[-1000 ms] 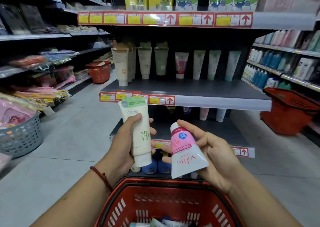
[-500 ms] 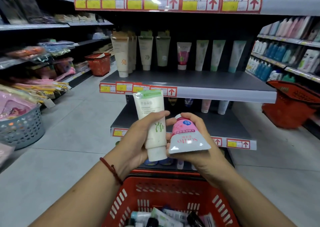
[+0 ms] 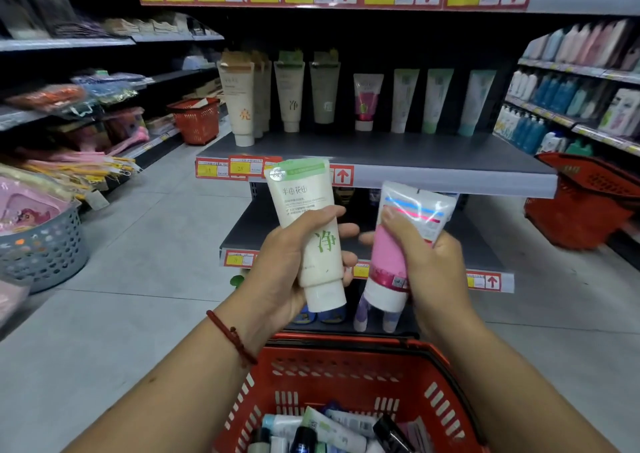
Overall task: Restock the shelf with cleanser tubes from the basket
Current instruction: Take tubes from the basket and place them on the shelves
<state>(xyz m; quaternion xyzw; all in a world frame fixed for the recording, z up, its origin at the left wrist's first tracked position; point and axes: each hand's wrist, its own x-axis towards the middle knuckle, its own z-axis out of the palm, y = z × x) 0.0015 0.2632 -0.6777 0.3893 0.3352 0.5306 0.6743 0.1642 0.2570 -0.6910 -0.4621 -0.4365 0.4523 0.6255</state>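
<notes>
- Cleanser tubes (image 3: pixel 325 428) lie jumbled in the bottom of a red slotted plastic basket (image 3: pixel 346 380), nearest the camera, between the two forearms.
- Above the basket's far rim, the left hand (image 3: pixel 277 272) grips a cream-white tube with a green top band and green lettering (image 3: pixel 311 231). Fingers and thumb wrap round its lower half, and its white cap points down. A red cord bracelet (image 3: pixel 230 335) circles that wrist.
- Just beside it, the right hand (image 3: pixel 433 269) grips a pink and white tube with blue and pink stripes (image 3: pixel 391 255), also cap down and slightly tilted. The two held tubes are close but apart.
- Behind the hands runs a grey lower shelf board (image 3: pixel 242 231); what stands at its rear is mostly hidden.
- Higher up, a grey middle shelf board (image 3: pixel 415 154) bears a row of standing tubes (image 3: pixel 291 99) on their caps along its rear edge. Beige ones crowd the left end, a pink one stands near the middle, and pale green ones stand to the right.
- Red and yellow price labels (image 3: pixel 239 170) sit on that board's front edge, towards the left corner.
- A second red basket (image 3: pixel 585 203) sits off the board's right end, and a third red basket (image 3: pixel 195 120) sits far down the left aisle.
</notes>
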